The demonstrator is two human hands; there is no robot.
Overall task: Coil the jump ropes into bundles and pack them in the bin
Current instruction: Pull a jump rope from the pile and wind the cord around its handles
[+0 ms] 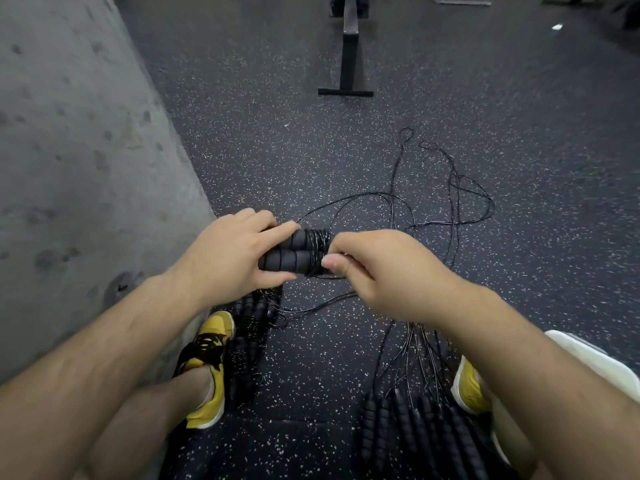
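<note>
My left hand (230,256) grips a pair of black ribbed foam jump rope handles (292,252) held side by side, with thin black cord wound around their right end. My right hand (375,266) pinches that cord just beside the wraps. Loose black cords (453,199) lie in loops on the floor beyond my hands. Several more handles (408,431) lie by my right foot with their cords fanning forward. Wound bundles (249,327) lie by my left shoe. A white bin (595,362) shows at the right edge, partly behind my right arm.
A grey concrete wall (79,150) fills the left side. A black metal equipment stand (348,64) rests on the speckled rubber floor ahead. My yellow and black shoes (207,355) are planted on the floor below my arms.
</note>
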